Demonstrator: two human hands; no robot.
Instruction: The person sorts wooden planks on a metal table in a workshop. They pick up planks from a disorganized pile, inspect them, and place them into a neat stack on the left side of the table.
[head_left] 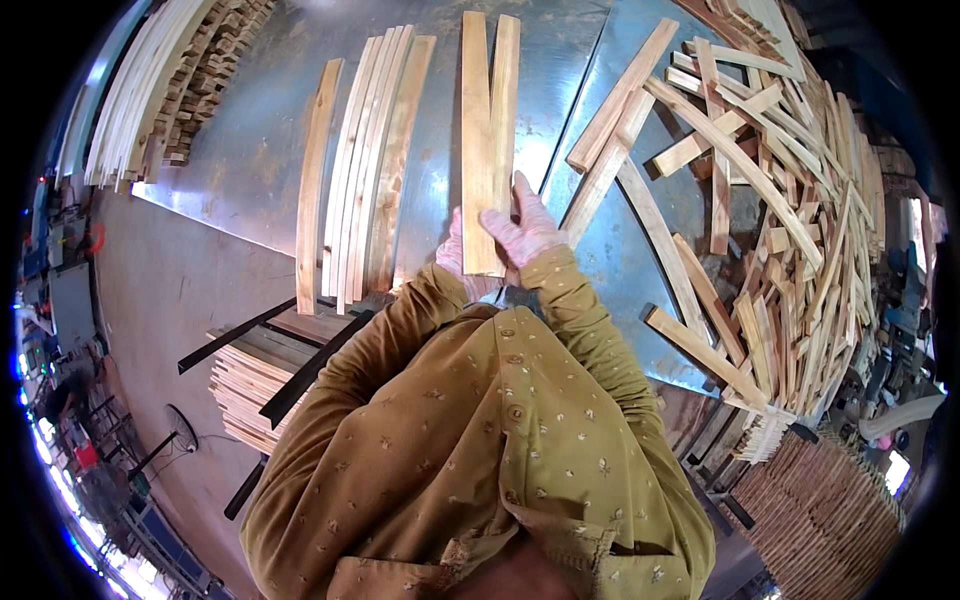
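Two wooden slats stand out in front of me, close together at my end and spread slightly apart at the far end: a left slat (477, 150) and a right slat (507, 85). My right hand (530, 232), in a pale pinkish glove, grips their near ends from the right, its thumb lying over the top. From the left side my left hand (452, 252), gloved alike, is closed around the same ends; its fingers are partly hidden under the wood. Left of my hands, a row of upright-lying slats (365, 160) rests on the metal table (440, 120).
A large jumbled heap of slats (800, 200) covers the table's right side. Stacked lumber (165, 90) stands at the far left. Below the table's near left edge is another stack (250, 385) beside black metal bars (315, 370). A fan (182, 428) stands on the floor at left.
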